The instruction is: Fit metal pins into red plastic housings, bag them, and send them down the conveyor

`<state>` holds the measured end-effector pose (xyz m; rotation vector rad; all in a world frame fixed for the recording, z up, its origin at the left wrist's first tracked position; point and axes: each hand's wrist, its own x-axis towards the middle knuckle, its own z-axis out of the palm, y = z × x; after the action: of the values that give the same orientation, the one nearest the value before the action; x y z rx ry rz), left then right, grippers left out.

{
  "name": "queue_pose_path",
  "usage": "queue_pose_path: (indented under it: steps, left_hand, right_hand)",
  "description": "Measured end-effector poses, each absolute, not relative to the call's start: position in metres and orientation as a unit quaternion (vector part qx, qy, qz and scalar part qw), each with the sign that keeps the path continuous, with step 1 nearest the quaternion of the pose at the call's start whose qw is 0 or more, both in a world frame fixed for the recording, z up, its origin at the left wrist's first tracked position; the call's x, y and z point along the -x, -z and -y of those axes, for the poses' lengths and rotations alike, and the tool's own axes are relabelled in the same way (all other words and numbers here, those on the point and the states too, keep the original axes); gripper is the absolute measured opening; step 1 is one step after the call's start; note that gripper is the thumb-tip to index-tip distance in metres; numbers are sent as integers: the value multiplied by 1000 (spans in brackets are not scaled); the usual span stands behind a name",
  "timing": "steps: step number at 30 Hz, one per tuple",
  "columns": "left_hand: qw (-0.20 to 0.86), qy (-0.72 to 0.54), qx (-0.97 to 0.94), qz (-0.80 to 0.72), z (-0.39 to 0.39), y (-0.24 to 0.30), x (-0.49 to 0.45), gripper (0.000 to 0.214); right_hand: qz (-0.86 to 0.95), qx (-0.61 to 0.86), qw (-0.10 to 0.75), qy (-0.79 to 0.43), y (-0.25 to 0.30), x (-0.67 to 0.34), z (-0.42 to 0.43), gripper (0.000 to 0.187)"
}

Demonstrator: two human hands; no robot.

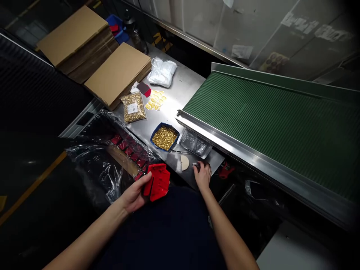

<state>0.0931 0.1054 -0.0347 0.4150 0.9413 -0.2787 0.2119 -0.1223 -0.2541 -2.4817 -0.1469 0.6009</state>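
Observation:
My left hand (137,195) grips a red plastic housing (159,183) with its hollow, ribbed side facing up, close in front of my body. At the table's near edge my right hand (203,175) has its fingers curled on a small dark object (196,165), too small to name. Left of that hand lies a pale round disc (184,162). Just beyond are tweezers (181,152), a clear plastic tray (195,143) and a blue dish (152,139) full of small gold-coloured metal parts (164,137).
A plastic-lined box of red parts (129,150) stands at left. On the metal table (187,84) are a bag of gold parts (133,108), yellow stickers (156,100), white bags (162,72) and cardboard stacks (119,71). A green conveyor (267,123) runs along the right.

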Motion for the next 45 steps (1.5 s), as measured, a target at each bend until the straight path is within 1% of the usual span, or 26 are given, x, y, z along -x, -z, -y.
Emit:
queue_pose_path:
  steps: [3, 7, 8, 11, 13, 16, 19, 21, 23, 25, 27, 29, 30, 31, 35, 37, 39, 41, 44, 45]
  left_hand:
    - [871, 132, -182, -436, -103, 33, -99, 53]
    - [888, 145, -151, -408, -101, 31, -102, 68]
    - [891, 145, -149, -403, -101, 31, -102, 71]
    - [890, 148, -170, -397, -102, 31, -99, 78]
    - [865, 158, -256, -401, -102, 32, -98, 81]
    - [769, 147, -490, -383, -102, 32, -101, 78]
    - [622, 108, -713, -307, -100, 33, -107, 89]
    - [510, 85, -826, -225, -97, 34, -111, 91]
    - [435, 70, -885, -151, -93, 36, -113, 93]
    - [403, 62, -906, -113, -91, 36, -115, 96]
    - [394, 55, -912, -95, -93, 34, -114, 100]
    - [422, 58, -901, -78, -99, 30, -114, 107]
    - [451, 65, -887, -73, -104, 28, -113, 108]
    - [487, 74, -867, -73, -110, 26, -113, 105]
    - [672, 114, -717, -147, -132, 27, -116, 67]
    - [755, 160, -608, -184, -139, 29, -119, 58]
    - [813, 229, -502, -185, -141, 30, -122, 57]
    - [848, 276, -427, -149, -140, 29, -123, 56]
    - [878, 282, -372, -104, -138, 26, -123, 65]
    - [885, 281, -356, -108, -137, 26, -123, 63]
  right_hand:
    - [78, 924, 282, -246, 252, -212, 93, 31]
    - [51, 913, 285, -288, 252, -213, 41, 42]
    - [39, 907, 291, -301, 250, -214, 32, 41]
    - [16, 875, 329, -355, 241, -216, 28, 29]
    - [7, 841, 367, -397, 226, -215, 40, 24]
    - [-10, 778, 441, -446, 186, -212, 69, 27]
    - [-13, 723, 512, -463, 128, -209, 90, 40]
    - [-7, 684, 558, -469, 91, -208, 93, 44]
    - [-9, 644, 604, -469, 62, -208, 89, 45]
    - [-23, 620, 635, -460, 47, -208, 83, 51]
    - [-40, 623, 641, -446, 41, -208, 80, 55]
    - [-47, 634, 636, -437, 40, -209, 82, 53]
    - [-42, 638, 635, -434, 39, -210, 84, 52]
    - [-33, 641, 633, -433, 38, -212, 87, 51]
    - [20, 639, 631, -439, 23, -220, 96, 44]
    - [42, 636, 626, -449, 16, -225, 98, 40]
    - [64, 628, 618, -468, 13, -232, 97, 38]
    - [75, 625, 612, -478, 13, -238, 97, 35]
    - [64, 619, 628, -468, 17, -250, 99, 32]
    - [64, 611, 637, -466, 17, -254, 99, 31]
